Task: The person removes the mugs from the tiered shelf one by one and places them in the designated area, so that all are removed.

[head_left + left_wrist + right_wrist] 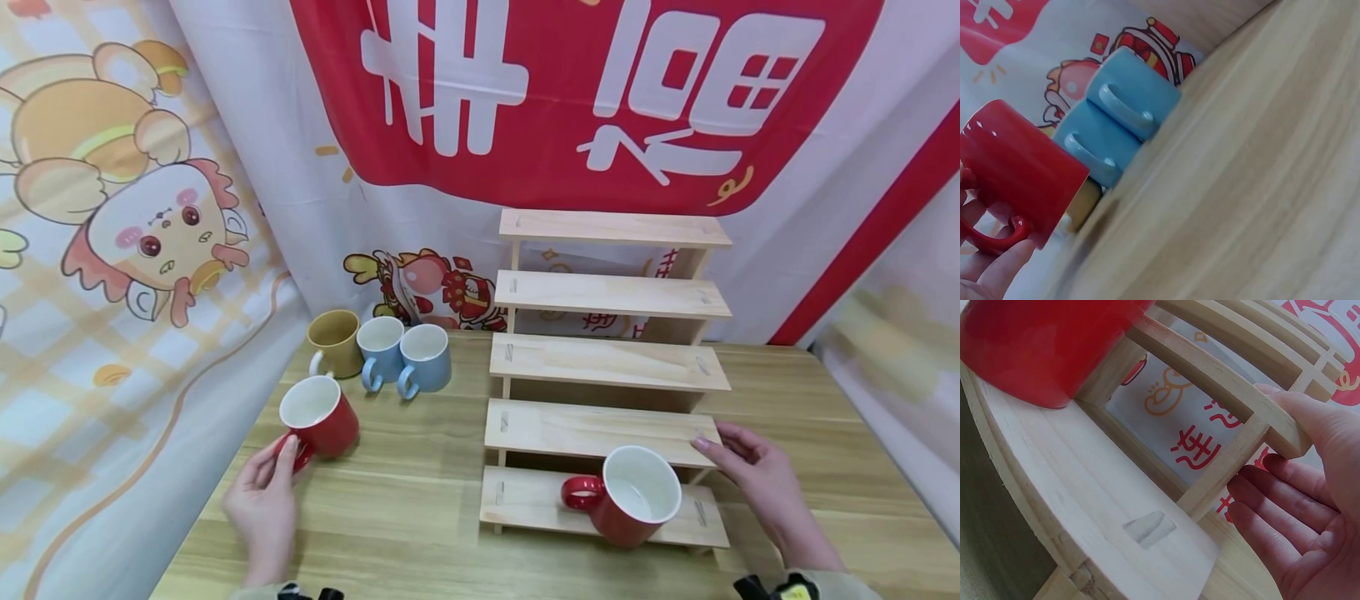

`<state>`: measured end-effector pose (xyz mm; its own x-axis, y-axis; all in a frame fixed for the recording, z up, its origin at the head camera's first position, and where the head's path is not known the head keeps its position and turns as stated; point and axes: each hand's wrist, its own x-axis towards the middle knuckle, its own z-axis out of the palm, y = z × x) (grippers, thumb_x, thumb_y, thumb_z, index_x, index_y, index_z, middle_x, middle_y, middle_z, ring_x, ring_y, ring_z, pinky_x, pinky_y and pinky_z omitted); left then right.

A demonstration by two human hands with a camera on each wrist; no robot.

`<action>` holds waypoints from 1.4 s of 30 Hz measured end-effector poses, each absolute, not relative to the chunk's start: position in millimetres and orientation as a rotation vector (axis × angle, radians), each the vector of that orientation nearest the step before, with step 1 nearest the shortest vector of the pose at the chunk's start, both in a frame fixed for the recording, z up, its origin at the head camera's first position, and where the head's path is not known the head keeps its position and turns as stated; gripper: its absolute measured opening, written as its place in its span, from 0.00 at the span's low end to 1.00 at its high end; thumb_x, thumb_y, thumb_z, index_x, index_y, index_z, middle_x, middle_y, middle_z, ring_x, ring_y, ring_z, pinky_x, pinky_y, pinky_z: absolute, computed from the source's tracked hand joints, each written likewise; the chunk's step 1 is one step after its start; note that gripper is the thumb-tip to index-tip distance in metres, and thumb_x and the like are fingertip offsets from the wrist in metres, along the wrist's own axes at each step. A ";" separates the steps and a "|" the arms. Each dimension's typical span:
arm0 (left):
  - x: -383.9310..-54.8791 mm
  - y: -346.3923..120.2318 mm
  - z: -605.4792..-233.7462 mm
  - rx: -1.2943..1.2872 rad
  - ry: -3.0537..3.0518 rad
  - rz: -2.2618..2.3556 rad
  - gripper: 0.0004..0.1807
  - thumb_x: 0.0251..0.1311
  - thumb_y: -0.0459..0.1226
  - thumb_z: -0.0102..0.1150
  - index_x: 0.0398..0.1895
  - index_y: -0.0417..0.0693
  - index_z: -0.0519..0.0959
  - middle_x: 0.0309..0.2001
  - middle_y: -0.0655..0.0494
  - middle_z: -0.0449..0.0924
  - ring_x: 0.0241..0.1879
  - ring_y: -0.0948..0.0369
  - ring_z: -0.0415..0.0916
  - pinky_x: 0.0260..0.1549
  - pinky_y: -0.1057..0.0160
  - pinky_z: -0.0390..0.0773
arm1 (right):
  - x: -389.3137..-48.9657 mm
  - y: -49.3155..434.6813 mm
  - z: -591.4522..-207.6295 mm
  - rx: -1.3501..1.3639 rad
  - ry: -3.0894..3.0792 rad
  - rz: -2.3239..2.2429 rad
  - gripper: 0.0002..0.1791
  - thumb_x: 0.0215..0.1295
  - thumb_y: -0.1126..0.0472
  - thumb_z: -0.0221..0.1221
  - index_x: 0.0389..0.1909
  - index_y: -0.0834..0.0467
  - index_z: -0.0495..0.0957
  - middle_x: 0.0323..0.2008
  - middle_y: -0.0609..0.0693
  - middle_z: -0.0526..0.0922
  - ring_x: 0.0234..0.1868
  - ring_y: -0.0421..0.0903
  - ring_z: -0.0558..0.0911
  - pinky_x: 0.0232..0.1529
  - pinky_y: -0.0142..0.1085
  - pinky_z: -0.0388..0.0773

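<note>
My left hand [264, 493] pinches the handle of a red mug [335, 427] with a white inside. In the left wrist view this red mug [1019, 165] appears raised off the tabletop. A wooden five-step display rack [600, 427] stands to the right. My right hand [765, 475] holds the right end of its second step from the bottom. The right wrist view shows the thumb on top of the board, with the fingers [1297, 494] curved below, by the side support. On the lowest step sits another red mug [633, 508], its handle pointing left.
Behind the held mug, a mustard mug [335, 343] and two light blue mugs [384, 346] stand side by side at the table's back left. The wooden table [405, 517] ends at a printed cloth [420, 200] behind and on the left.
</note>
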<state>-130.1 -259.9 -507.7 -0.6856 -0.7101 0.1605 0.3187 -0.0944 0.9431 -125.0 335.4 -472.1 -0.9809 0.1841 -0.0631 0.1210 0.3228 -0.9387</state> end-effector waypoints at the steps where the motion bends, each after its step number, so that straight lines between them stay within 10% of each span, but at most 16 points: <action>1: -131.4 -260.5 -509.7 0.449 -1.471 -1.855 0.19 0.58 0.31 0.73 0.49 0.26 0.82 0.41 0.49 0.89 0.41 0.57 0.88 0.35 0.58 0.85 | -124.8 335.2 -472.1 -0.291 -2.508 1.777 0.36 0.70 0.52 0.66 0.68 0.72 0.66 0.44 0.30 0.81 0.46 0.26 0.78 0.44 0.23 0.80; 26: -145.5 -269.6 -522.5 0.629 -1.553 -1.830 0.25 0.53 0.38 0.79 0.52 0.33 0.84 0.42 0.52 0.88 0.42 0.63 0.86 0.41 0.64 0.84 | -123.5 333.7 -471.8 -0.307 -2.519 1.771 0.38 0.70 0.51 0.66 0.69 0.72 0.66 0.44 0.29 0.79 0.46 0.26 0.77 0.44 0.23 0.80; 36: -144.8 -266.0 -500.3 0.486 -1.694 -1.644 0.27 0.50 0.34 0.81 0.55 0.40 0.85 0.56 0.45 0.83 0.60 0.58 0.78 0.63 0.61 0.72 | -125.6 334.7 -473.0 -0.294 -2.509 1.768 0.36 0.70 0.51 0.66 0.67 0.71 0.67 0.44 0.29 0.80 0.47 0.26 0.78 0.44 0.22 0.79; 42: -140.6 -244.4 -474.7 0.319 -1.714 -1.661 0.25 0.51 0.29 0.79 0.55 0.40 0.85 0.55 0.45 0.84 0.58 0.60 0.79 0.54 0.67 0.79 | -125.8 335.9 -472.3 -0.322 -2.534 1.771 0.38 0.71 0.49 0.65 0.69 0.71 0.65 0.45 0.31 0.79 0.46 0.25 0.77 0.44 0.22 0.79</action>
<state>-140.6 -244.4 -474.7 -0.7123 -0.6261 0.3173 0.2973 0.1405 0.9444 -125.8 335.9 -472.3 -0.9779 0.1881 -0.0908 0.1499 0.3295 -0.9322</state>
